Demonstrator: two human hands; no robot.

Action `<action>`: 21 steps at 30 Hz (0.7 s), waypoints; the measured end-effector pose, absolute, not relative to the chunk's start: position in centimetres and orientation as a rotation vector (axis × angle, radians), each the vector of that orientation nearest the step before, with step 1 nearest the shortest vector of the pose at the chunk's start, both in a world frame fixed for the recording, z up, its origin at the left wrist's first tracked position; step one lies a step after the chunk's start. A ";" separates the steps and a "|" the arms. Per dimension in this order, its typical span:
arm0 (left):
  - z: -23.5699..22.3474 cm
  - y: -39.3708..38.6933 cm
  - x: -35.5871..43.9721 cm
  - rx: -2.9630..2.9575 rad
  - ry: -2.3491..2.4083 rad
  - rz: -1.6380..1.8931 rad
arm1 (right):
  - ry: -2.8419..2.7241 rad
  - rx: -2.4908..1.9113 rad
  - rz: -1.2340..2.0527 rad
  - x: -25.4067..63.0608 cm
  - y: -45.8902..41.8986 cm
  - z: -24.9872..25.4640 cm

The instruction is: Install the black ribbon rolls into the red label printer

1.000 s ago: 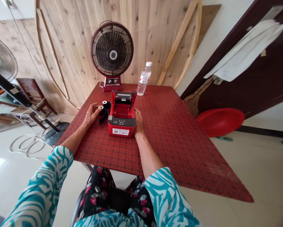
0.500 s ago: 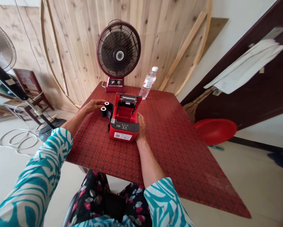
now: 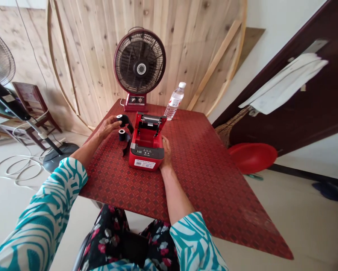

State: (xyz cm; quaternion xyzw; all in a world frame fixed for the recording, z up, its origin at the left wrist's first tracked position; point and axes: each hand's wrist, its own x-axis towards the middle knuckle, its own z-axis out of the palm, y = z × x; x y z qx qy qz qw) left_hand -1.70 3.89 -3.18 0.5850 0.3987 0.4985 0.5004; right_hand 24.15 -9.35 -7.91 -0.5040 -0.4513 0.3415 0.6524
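A red label printer [image 3: 146, 162] with a dark grey front panel stands on the table, its lid raised and its red inside showing. My right hand [image 3: 165, 152] grips the printer's right side, with some fingers hidden behind the casing. To the printer's left, my left hand [image 3: 111, 126] has its fingers closed on a roll of black ribbon [image 3: 124, 120] with a white core. A second black ribbon roll [image 3: 122, 136] stands nearer to me, apart from my fingers. Loose black ribbon [image 3: 127, 147] trails down between the rolls and the printer.
Behind the printer stand a dark red table fan [image 3: 140, 69] and a clear water bottle [image 3: 173, 102]. The table [image 3: 202, 180] has a red patterned top with a pointed right corner. A floor fan [image 3: 58, 152] and a chair [image 3: 33, 113] are at the left, a red basin [image 3: 252, 158] at the right.
My left hand first held the nearer ribbon roll, let go of it, and now holds the farther one, shifted a little left. My right hand has stayed on the printer. The view has shifted slightly.
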 end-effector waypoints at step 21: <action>5.4 -4.3 6.1 2.440 0.889 0.503 | -0.749 -1.004 0.829 22.8 -7.9 -7.9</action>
